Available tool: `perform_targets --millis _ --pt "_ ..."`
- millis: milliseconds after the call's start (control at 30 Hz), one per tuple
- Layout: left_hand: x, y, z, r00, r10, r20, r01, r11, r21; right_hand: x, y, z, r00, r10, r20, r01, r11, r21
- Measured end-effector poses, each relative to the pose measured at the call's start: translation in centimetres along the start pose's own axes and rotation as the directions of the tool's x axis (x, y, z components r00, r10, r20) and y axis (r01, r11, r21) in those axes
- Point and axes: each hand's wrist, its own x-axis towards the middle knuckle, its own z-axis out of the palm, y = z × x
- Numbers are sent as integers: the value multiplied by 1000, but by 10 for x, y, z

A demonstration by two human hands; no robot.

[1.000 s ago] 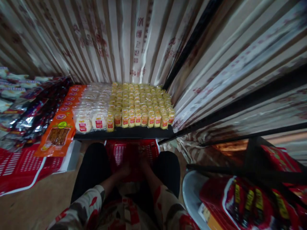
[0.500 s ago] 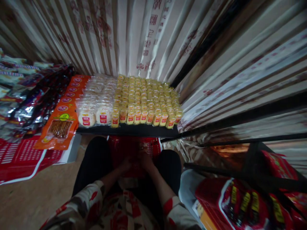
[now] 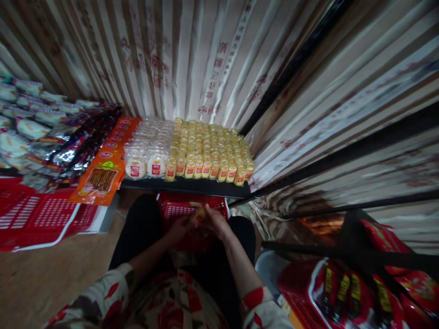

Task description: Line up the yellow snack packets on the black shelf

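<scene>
My left hand (image 3: 180, 229) and my right hand (image 3: 216, 221) are close together above the red plastic basket (image 3: 173, 210) between my knees. Both are closed around a small yellow packaged snack (image 3: 198, 215), dim and partly covered by fingers. Whether it is one piece or more I cannot tell. Just beyond the basket, rows of little yellow wrapped cakes (image 3: 209, 151) with red and orange labels stand on a black shelf (image 3: 192, 186). Left of them are stacks of round white wrapped crackers (image 3: 147, 151).
Orange snack packs (image 3: 106, 164) and dark foil packets (image 3: 78, 141) lie further left, above another red basket (image 3: 51, 212). A pleated curtain (image 3: 192, 55) hangs behind. Black metal bars (image 3: 308, 164) slope on the right, over red packages (image 3: 346, 292).
My hands have risen out of the dark basket, now with a yellow packaged snack between them. The camera view has shifted slightly.
</scene>
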Motion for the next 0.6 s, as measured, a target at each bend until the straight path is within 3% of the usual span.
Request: perform_targets --millis 200,367,533,600 --pt "-15 41 -12 996 -25 -84 16 994 -106 -8 -4 10 995 -71 76 68 997 44" --pt "-22 68 -19 982 1 -191 -24 992 -122 -12 1 20 997 -70 -31 74 984 163" --pt "-19 82 -22 965 70 -251 -55 996 67 -11 13 35 992 -120 -36 124 980 155" --pt "-19 91 -26 953 149 -264 -84 967 241 -11 15 39 981 -190 -36 191 981 23"
